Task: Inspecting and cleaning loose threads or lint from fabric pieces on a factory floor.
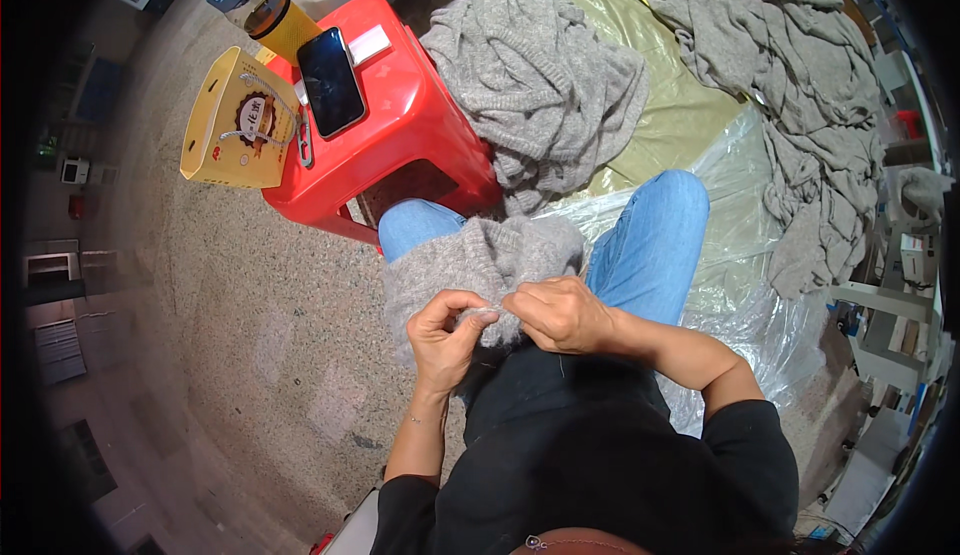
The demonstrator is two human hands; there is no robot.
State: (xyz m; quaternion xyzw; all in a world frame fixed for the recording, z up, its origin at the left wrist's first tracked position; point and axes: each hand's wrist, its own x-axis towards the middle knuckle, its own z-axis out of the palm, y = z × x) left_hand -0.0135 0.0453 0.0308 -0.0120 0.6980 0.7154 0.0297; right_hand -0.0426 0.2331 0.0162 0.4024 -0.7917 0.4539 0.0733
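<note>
A fuzzy grey knitted garment point(430, 270) lies bunched over my lap and thighs. My left hand point(447, 340) is closed in a pinch on a small bit of it, thumb against forefinger. Close beside it, my right hand point(562, 315) is also closed, its fingertips at the same spot on the knit. Only a narrow gap separates the two sets of fingertips, with pale fibres between them. Whether a needle or a loose yarn end is in the fingers is too small to make out.
A red plastic stool point(400, 145) ahead left carries a phone point(331, 82), a yellow paper bag point(240, 125), small scissors or snips point(305, 140) and a yellow-sleeved bottle point(283, 27). Grey knitwear point(535, 65) is heaped ahead; more grey knits point(760, 65) lie right on plastic sheeting point(690, 105).
</note>
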